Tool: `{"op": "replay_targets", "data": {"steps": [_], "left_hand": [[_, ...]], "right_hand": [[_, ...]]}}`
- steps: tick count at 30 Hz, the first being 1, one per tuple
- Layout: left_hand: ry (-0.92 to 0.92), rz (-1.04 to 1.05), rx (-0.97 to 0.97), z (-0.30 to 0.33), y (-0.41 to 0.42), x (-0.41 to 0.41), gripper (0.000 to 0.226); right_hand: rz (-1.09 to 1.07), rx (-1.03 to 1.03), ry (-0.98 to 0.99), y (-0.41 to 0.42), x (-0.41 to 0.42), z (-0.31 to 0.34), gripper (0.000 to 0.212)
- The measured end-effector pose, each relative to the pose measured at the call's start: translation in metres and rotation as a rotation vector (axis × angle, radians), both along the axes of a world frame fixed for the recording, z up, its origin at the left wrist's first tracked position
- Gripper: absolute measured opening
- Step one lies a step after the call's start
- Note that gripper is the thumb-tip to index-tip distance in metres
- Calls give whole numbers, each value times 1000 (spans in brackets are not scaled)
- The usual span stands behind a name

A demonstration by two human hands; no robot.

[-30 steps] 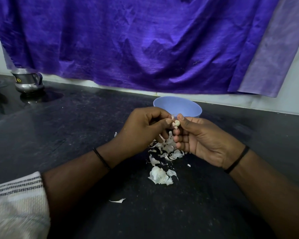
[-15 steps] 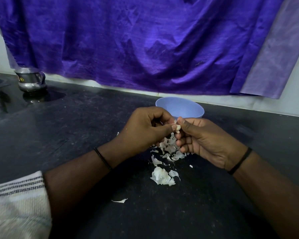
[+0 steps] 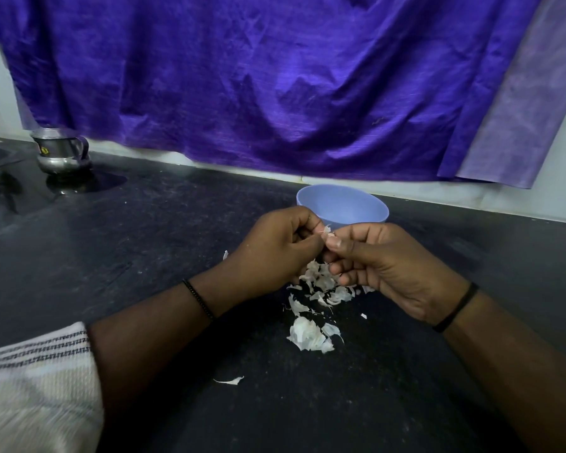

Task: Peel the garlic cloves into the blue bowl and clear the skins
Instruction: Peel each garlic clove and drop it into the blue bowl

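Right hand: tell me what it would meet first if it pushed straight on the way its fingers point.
The right hand points leftward, toward the left hand. It would first meet the garlic clove pinched between both hands, then the left hand's fingertips almost at once. The blue bowl sits behind, probably off that line.

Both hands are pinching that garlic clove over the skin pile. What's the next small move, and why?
Probably keep pulling the loose papery skin off the small white garlic clove and let it drop. The left hand and right hand both pinch it, skin is still sticking out, and the pile of white skins lies right below. The light blue plastic bowl comes afterwards.
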State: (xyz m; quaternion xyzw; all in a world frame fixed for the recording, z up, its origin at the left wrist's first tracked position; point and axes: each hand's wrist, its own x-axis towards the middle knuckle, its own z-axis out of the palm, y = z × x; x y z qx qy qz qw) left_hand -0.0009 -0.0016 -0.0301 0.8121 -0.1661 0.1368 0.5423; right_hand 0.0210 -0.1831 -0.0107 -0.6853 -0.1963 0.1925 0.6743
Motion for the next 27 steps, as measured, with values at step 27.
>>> {"op": "replay_targets", "data": {"steps": [27], "left_hand": [[35,152,-32,6,4,3,13]], "right_hand": [[19,-207,-259,-7,8,-3,20]]}}
